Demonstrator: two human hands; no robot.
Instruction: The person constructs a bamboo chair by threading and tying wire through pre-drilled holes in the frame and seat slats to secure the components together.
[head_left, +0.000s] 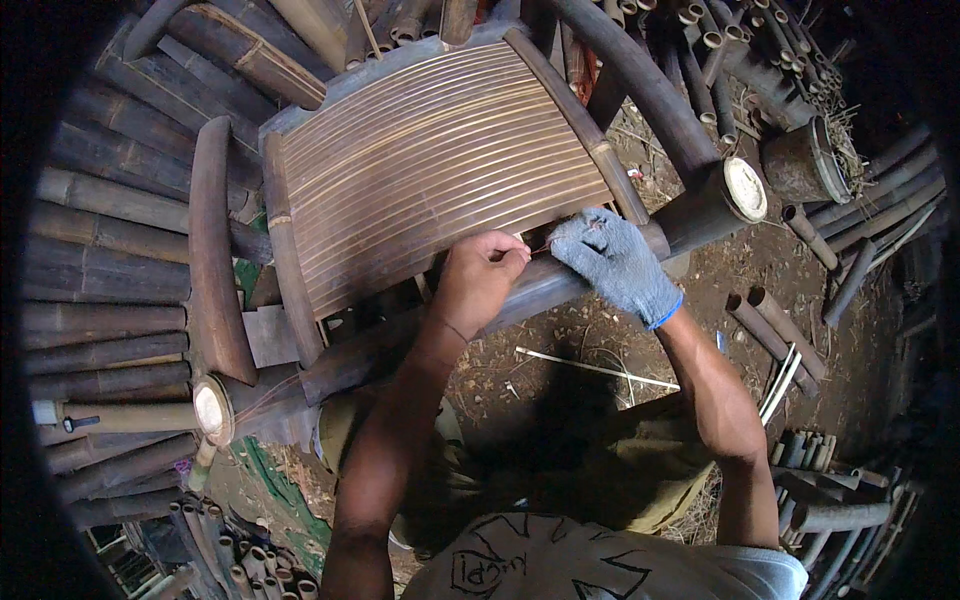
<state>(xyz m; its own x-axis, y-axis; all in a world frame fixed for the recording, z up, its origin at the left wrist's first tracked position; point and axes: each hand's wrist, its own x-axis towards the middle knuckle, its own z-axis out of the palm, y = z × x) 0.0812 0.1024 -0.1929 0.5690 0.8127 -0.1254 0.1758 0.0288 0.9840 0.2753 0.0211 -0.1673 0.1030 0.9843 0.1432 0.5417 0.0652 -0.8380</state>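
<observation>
A bamboo chair point(660, 210) lies in front of me, its slatted panel point(440, 150) framed by dark poles. My bare left hand point(478, 278) is closed in a pinch at the panel's near edge, just above the thick front pole point(540, 285). Close to its right, my right hand point(612, 258) wears a grey knitted glove with a blue cuff, its fingers curled together. A thin reddish strand point(538, 249) spans the small gap between both hands' fingertips. The strand's ends are hidden in the fingers.
Dark bamboo poles point(110, 330) line the left side. A bucket point(805, 160) stands at the far right near stacked bamboo tubes point(700, 60). Cut bamboo pieces point(775, 330) and a pale strip point(600, 369) lie on the dirt floor. Thin reddish wires point(270, 402) trail by the chair's left end.
</observation>
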